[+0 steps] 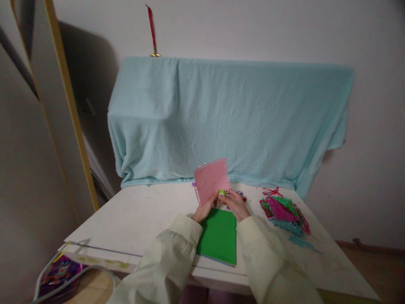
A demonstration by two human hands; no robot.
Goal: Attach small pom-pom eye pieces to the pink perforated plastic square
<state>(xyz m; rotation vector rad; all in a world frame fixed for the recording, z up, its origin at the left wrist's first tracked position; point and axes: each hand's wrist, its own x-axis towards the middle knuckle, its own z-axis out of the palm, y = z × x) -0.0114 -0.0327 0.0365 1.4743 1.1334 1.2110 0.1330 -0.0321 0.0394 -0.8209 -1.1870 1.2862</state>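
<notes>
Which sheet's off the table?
The pink sheet, held up by the left hand, with cut-outs along its edges. The green sheet lies flat on the table; perforated scraps are piled to its right.

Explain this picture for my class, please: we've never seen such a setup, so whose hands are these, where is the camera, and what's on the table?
There is no robot: these are a person's two bare hands, in pale sleeves. The single picture comes from a camera on that person's head, looking forward and down. The left hand holds a pink sheet with holes along its edges. The right hand holds a small lime object at the sheet's lower edge; it is too small to identify. On the white table lie a green stack and, to the right, colourful scraps. Behind hangs a blue cloth.
</notes>
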